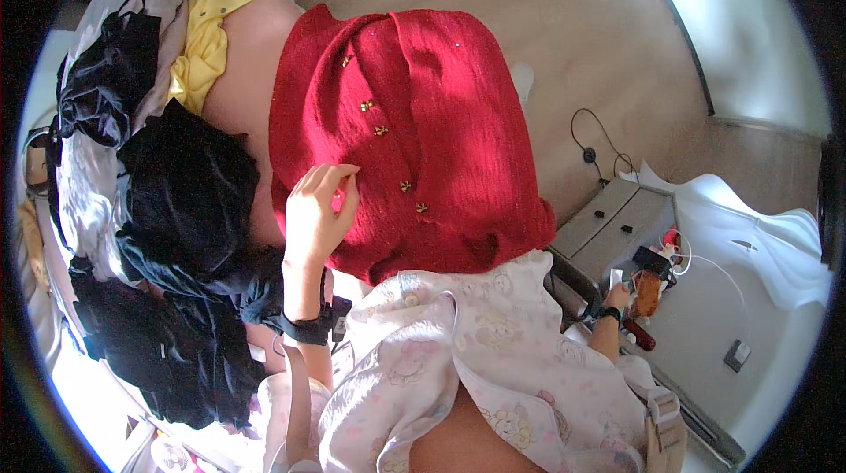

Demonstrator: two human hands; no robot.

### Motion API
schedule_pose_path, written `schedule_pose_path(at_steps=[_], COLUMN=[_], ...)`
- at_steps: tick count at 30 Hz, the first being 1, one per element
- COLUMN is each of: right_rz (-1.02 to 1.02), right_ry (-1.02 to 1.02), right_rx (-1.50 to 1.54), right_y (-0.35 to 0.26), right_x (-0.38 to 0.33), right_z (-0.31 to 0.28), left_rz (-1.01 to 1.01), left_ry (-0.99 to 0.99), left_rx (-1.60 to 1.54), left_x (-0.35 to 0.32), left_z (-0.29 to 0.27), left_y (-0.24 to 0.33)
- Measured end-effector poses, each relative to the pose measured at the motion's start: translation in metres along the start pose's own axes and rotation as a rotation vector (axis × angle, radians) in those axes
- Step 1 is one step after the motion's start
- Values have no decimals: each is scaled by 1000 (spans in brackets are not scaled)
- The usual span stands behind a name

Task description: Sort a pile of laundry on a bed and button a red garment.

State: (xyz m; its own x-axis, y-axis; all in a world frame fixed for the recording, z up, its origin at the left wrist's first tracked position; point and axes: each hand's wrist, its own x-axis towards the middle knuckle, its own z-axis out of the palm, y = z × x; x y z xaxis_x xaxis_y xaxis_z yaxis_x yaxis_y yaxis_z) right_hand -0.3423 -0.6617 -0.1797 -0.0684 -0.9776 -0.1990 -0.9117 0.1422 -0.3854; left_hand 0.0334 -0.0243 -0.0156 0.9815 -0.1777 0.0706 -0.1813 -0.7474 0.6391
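Note:
A red knitted cardigan (467, 121) with small gold bow-shaped buttons lies spread in front of me. Above its left part, my left hand (322, 209) is closed, thumb tip meeting the fingertips. Whatever the pinch may hold is too small to make out. My right hand (617, 299) reaches out to the right, among small things on a grey cabinet top (696, 297). Beside its fingers is a small white object (615, 278), and close by are a brown-orange item (648, 292) and a black box-like item (652, 260). How those fingers are set does not show clearly.
Black clothes (189, 200) pile up on the left, below a yellow garment (207, 37) on a pinkish surface (251, 68). At the right, a white cable (718, 266) runs to a grey plug block (737, 355). A black cord (589, 154) lies behind the drawers (608, 222).

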Motion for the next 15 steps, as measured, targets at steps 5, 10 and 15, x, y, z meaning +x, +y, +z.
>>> schedule_pose_path(at_steps=[5, 10, 15], right_rz=[-181, -368, -377], right_ry=[-154, 151, 683], right_rx=[208, -75, -522], right_y=[64, -12, -78], right_x=[79, -17, -65], right_z=[35, 40, 17], left_rz=[139, 141, 104], left_ry=[-155, -218, -133], left_rx=[-8, 65, 93], left_x=[3, 1, 8], left_z=[8, 22, 35], left_y=[18, 29, 41])
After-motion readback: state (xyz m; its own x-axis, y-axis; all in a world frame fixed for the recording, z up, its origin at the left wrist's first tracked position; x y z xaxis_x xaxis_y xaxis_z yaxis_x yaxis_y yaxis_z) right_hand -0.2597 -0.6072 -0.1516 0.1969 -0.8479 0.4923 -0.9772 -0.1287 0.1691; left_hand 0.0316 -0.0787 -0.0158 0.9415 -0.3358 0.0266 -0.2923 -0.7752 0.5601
